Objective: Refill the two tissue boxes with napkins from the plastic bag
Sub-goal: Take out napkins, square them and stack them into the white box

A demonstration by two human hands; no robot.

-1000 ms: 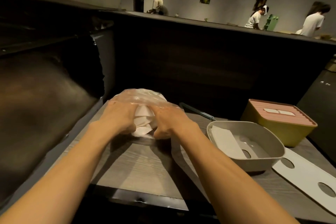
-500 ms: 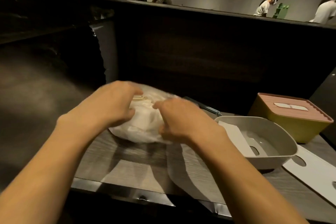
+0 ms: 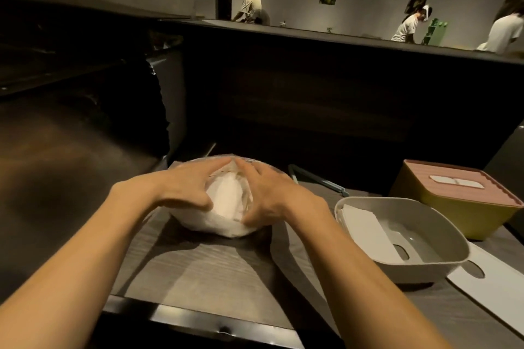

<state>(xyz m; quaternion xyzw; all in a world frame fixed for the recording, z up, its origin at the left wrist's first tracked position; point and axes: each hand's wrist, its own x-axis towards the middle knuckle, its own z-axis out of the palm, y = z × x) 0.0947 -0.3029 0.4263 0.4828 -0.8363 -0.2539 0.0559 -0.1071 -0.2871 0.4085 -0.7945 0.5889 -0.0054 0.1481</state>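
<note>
Head cam looking down at a wood-grain table (image 3: 198,269), and both hands are on the clear plastic bag (image 3: 224,224) stuffed with white napkins (image 3: 226,195). Left hand (image 3: 184,187) cups the bag's left side, fingers spread and laid over the top, thumb tucked down along the front. Right hand (image 3: 269,193) mirrors it on the other side, fingers fairly straight, fingertips almost meeting the left ones at the far top of the bag. So it's more of a flat-fingered press or cradle from both sides than a pinch, bag sitting on the table between the palms.

Stuff around it: just right of the right hand is the open grey tissue box (image 3: 402,261), with a small folded white stack (image 3: 365,224) leaning against its left inside wall and a slot showing in its floor. Past that, farther right, the yellow tissue box (image 3: 465,215) with its pink lid (image 3: 465,184) on. A flat white lid panel (image 3: 499,289) with oval cutouts lies at the grey box's right, partly tucked under it. Behind the right hand there's a thin pen-like thing (image 3: 317,178) on the table. A dark partition wall (image 3: 326,99) stands right behind the bag, and a dark bench seat (image 3: 62,167) runs along the left.
</note>
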